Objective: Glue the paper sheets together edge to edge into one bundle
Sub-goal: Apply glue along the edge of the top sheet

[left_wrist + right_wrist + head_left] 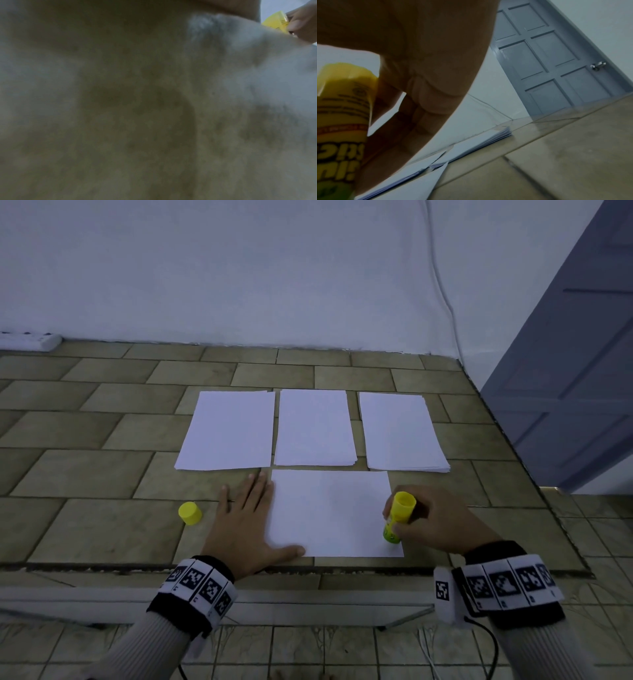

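From the head view, the left hand (245, 525) lay flat with fingers spread, pressing the left edge of the single white paper sheet (334, 513) against the tiled tabletop (102, 474), while the right hand (435, 520) was wrapped around the uncapped yellow glue stick (397, 517), its tip down on that sheet's right edge. The step looked like gluing that edge; next would likely call for laying a sheet from 1 of the 3 white paper stacks (313, 428) beyond both hands along it. The yellow cap (190, 512) stood left of the left hand, out of the way. The left wrist view was blurred, showing only the glue stick. The right wrist view showed fingers (423, 102) curled around the tube and a grey panelled door (547, 60) beyond.
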Tool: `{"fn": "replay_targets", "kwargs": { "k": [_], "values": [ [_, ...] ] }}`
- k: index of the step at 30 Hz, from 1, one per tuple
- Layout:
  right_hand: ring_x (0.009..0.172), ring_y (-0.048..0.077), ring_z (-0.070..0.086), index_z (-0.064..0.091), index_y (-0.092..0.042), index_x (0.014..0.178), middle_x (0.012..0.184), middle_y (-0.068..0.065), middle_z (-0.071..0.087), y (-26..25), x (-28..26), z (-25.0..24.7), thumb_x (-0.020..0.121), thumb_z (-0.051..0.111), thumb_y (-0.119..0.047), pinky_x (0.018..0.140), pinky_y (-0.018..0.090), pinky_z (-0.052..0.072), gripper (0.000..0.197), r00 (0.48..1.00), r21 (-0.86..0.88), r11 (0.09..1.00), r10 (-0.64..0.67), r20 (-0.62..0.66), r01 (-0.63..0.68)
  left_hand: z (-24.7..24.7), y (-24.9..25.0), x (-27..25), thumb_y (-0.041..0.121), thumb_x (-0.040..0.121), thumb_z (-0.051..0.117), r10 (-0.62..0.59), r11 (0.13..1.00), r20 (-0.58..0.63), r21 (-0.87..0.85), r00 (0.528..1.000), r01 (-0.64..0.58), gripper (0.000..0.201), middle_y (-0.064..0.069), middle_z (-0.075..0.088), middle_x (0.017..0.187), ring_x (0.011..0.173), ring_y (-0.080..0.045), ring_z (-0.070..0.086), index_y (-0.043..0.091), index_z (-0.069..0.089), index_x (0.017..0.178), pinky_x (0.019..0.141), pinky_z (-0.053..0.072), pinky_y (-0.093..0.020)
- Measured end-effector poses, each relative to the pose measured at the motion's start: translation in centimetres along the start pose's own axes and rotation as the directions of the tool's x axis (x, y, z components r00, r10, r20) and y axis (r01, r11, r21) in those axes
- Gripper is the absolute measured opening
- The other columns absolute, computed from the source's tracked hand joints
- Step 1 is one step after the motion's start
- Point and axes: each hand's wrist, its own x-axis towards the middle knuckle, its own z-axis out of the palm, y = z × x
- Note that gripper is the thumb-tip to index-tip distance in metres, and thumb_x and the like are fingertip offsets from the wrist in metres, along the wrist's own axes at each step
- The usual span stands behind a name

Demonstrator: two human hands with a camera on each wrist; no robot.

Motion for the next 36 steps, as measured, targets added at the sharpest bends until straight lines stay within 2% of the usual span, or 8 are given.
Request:
{"fn": "replay_targets", "kwargs": {
  "k": [7,12,16,21,26,29,33,36],
  "values": [
    [0.075,0.01,0.065,0.069,-0.022,0.08,0.08,-0.009,0.07,0.3,0.2,0.3,0.069,0.071,-0.017,0.067,0.022,0.053,0.012,0.999,-0.061,0.997,-0.045,0.012,0.046,-0.2,0.0,0.0,0.104,0.049,0.0,-0.011,1.0,0.021,0.008,1.0,0.011,0.141,-0.002,-0.009,0.163,0.149,-0.017,-0.013,0.013,0.001,0.156,0.118,-0.01,-0.053],
    [0.079,0.003,0.063,0.07,-0.019,0.084,0.082,-0.009,0.07,0.1,1.7,-0.2,0.072,0.075,-0.01,0.067,0.011,0.049,0.016,0.999,-0.109,0.993,-0.05,-0.021,0.047,-0.1,-0.1,0.0,0.105,0.05,0.003,0.002,1.0,0.015,-0.008,1.0,-0.002,0.14,-0.003,-0.011,0.162,0.149,-0.017,-0.015,0.013,0.0,0.156,0.117,-0.011,-0.053],
    [0.08,0.001,0.063,0.07,-0.02,0.086,0.086,-0.009,0.071,0.5,3.9,-1.1,0.073,0.075,-0.012,0.068,0.007,0.046,0.016,0.998,-0.165,0.986,-0.041,-0.047,0.033,-0.1,-0.1,0.0,0.104,0.049,0.001,-0.002,1.0,0.027,0.007,1.0,0.002,0.14,-0.002,-0.015,0.162,0.148,-0.017,-0.017,0.013,-0.003,0.156,0.117,-0.012,-0.053],
    [0.084,0.011,0.066,0.068,-0.018,0.091,0.088,-0.006,0.07,1.1,6.8,-2.1,0.079,0.071,-0.009,0.076,0.022,0.053,0.015,0.994,-0.208,0.978,-0.015,-0.106,-0.007,-0.1,-0.1,0.0,0.104,0.051,0.003,0.0,1.0,0.022,-0.011,1.0,0.001,0.14,-0.002,-0.015,0.162,0.148,-0.017,-0.016,0.013,-0.001,0.156,0.118,-0.009,-0.055],
    [0.082,0.013,0.061,0.064,-0.019,0.094,0.096,0.0,0.067,1.4,8.4,-2.2,0.082,0.071,-0.015,0.078,0.027,0.052,0.014,0.986,-0.252,0.967,0.004,-0.166,-0.047,-0.2,-0.1,-0.1,0.104,0.05,0.004,-0.004,1.0,0.035,-0.009,0.999,0.004,0.139,-0.001,-0.02,0.161,0.147,-0.016,-0.02,0.013,-0.006,0.155,0.118,-0.01,-0.054],
    [0.078,0.01,0.059,0.062,-0.012,0.1,0.095,0.003,0.066,1.2,8.3,-2.0,0.081,0.072,-0.017,0.07,0.019,0.047,0.022,0.98,-0.27,0.96,0.024,-0.2,-0.079,-0.2,-0.1,-0.1,0.105,0.049,0.002,-0.007,1.0,0.046,-0.007,0.999,0.007,0.14,-0.001,-0.023,0.16,0.147,-0.016,-0.022,0.014,-0.008,0.155,0.118,-0.011,-0.054],
    [0.071,0.01,0.054,0.054,-0.018,0.102,0.086,0.0,0.058,1.1,7.0,-2.8,0.078,0.076,-0.026,0.056,0.018,0.039,0.033,0.948,-0.311,0.925,0.123,-0.293,-0.217,-0.2,0.0,0.0,0.105,0.049,0.004,-0.002,1.0,0.027,-0.026,1.0,0.003,0.141,-0.001,-0.017,0.161,0.148,-0.017,-0.018,0.013,-0.003,0.155,0.118,-0.01,-0.055],
    [0.073,0.011,0.053,0.058,-0.016,0.104,0.092,0.002,0.061,1.5,5.8,-3.5,0.079,0.074,-0.034,0.062,0.023,0.042,0.035,0.927,-0.438,0.824,0.258,-0.272,-0.358,-0.2,-0.1,0.0,0.105,0.048,0.002,-0.005,1.0,0.035,-0.007,0.999,0.006,0.141,-0.001,-0.017,0.161,0.148,-0.017,-0.018,0.013,-0.004,0.155,0.118,-0.01,-0.054]
  ]
}}
